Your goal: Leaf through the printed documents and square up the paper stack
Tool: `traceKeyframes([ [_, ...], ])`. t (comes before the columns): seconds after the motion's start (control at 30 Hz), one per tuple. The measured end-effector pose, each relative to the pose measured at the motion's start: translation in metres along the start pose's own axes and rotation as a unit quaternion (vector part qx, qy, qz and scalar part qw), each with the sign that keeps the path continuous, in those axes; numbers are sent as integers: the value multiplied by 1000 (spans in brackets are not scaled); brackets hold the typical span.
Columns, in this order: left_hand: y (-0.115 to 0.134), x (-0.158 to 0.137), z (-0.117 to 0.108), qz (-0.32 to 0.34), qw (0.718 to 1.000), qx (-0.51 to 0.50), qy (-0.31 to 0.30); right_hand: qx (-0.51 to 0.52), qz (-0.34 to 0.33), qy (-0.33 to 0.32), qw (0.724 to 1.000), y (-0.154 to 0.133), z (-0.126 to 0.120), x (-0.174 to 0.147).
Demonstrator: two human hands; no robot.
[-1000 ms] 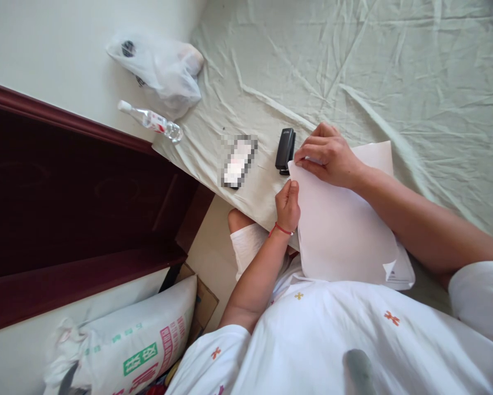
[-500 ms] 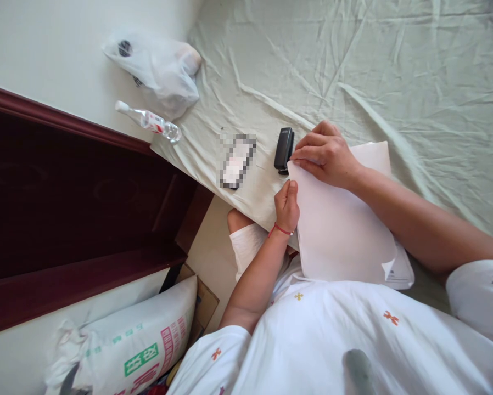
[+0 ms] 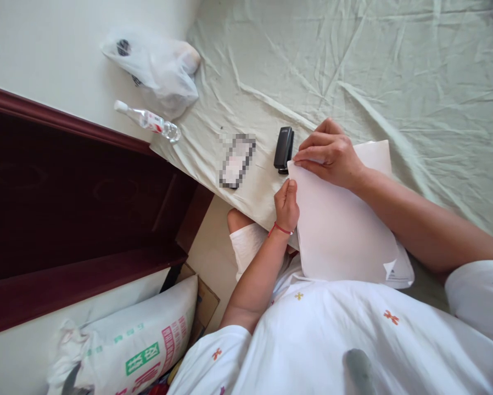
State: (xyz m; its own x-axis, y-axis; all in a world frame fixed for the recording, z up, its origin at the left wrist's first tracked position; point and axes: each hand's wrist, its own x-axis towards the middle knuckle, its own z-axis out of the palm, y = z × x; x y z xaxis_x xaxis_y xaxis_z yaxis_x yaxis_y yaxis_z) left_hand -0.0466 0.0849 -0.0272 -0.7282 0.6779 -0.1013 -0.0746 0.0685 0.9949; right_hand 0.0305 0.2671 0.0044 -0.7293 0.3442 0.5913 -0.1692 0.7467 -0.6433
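Observation:
White sheets of paper [image 3: 341, 230] lie stacked across my lap and the bed's edge, with one lower corner curled up over printed text. My left hand [image 3: 286, 206] is closed on the stack's left edge, thumb on top. At the upper left corner, my right hand [image 3: 326, 153] pinches the paper between thumb and fingers. Just beyond that corner a black stapler [image 3: 284, 148] rests on the sheet, close to the right fingertips but apart from them. Another part of the paper shows past my right wrist.
A phone [image 3: 237, 162], blurred out, lies left of the stapler. Farther left are a clear plastic bottle [image 3: 150, 122] and a white plastic bag [image 3: 160, 71]. Wrinkled green cloth [image 3: 395, 66] covers the bed. Below its edge stand a dark red wooden panel [image 3: 85, 203] and a printed sack [image 3: 135, 340].
My right hand has shifted slightly to the right, its fingertips a little farther from the stapler. My left hand stays on the paper's edge.

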Motion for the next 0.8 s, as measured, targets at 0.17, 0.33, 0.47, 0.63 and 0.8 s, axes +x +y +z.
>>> traceKeyframes([
  [0.17, 0, 0, 1, -4, 1000, 6, 3, -9, 6, -8, 1000, 0, 0, -1],
  [0.33, 1, 0, 3, 0, 1000, -2, 1, -5, -28, -27, 999, 7, 3, -2],
  [0.47, 2, -1, 4, -10, 1000, -8, 4, -2, -49, -36, 998, 7, 4, -1],
  [0.63, 3, -1, 4, -21, 1000, 11, 6, -9, -53, -47, 997, 3, 4, 2],
  [0.8, 3, -2, 2, 12, 1000, 15, -14, -28, -41, -57, 997, -1, 3, 4],
])
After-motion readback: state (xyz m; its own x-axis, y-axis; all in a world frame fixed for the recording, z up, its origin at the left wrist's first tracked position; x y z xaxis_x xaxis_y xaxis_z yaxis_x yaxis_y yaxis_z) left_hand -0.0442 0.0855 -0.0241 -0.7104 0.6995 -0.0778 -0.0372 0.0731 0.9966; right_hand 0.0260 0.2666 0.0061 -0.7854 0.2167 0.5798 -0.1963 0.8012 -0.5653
